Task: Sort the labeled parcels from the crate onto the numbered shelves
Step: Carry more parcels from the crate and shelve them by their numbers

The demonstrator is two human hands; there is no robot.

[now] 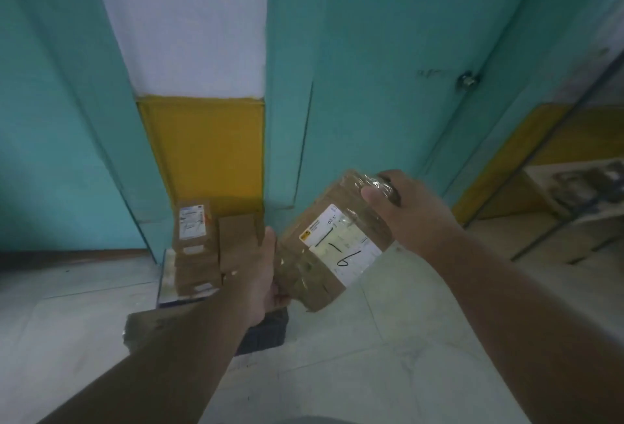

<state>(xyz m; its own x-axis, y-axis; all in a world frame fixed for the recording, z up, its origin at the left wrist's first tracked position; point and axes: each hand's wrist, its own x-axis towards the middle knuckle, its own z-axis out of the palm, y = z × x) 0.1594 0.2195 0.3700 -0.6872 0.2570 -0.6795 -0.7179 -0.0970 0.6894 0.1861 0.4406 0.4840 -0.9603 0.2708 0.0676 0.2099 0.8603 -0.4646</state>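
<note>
both hands hold one brown parcel (332, 241) in the air just right of the frame's centre, tilted so its long side runs from lower left to upper right. the right hand (401, 212) is closed over the parcel's upper right end, thumb pressed on the top face and fingers wrapped behind the shiny tape there. the left hand (260, 275) grips the lower left end, palm against the side and fingers curled underneath. a white label (341, 243) on the top face carries dark handwritten marks, a long stroke, a short stroke and a looped figure like a 6; the small print is too blurred to read. below and left of the held parcel, in the centre of the frame, a dark crate (266, 330) sits on the pale tiled floor (354, 373), mostly hidden behind the left forearm. more brown parcels (202, 248) stand stacked upright just behind it, one showing a white label at its top. they lean near a wall painted white above and yellow (202, 146) below, with teal doors on either side; the right door (388, 69) has a round knob (468, 80). at the right edge of the frame a thin metal shelf frame (574, 194) holds something grey and blurred.
</note>
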